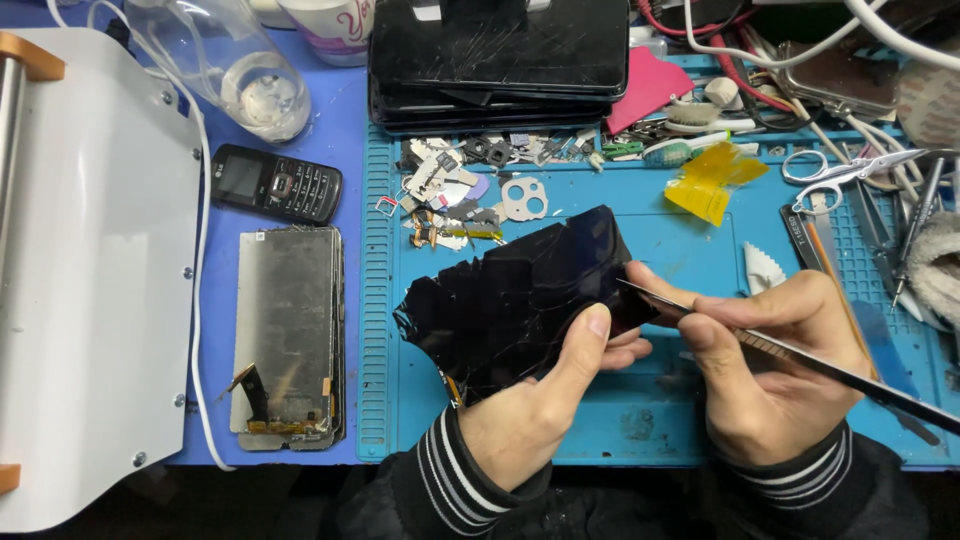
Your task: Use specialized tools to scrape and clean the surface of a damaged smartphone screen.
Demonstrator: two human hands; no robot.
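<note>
L hand (pixel 535 400) grips cracked black screen (pixel 520 300) above blue mat (pixel 660 420); thumb on top. R hand (pixel 770 370) fingers clenched on thin metal blade (pixel 800 355), tip touching screen's right edge.

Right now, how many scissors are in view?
1. Small silver scissors lie on the blue mat at upper right, beyond the right hand holding a thin metal tool. More may be hidden in the clutter.

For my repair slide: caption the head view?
Left hand holds cracked screen; right hand works thin blade at its edge.
</note>
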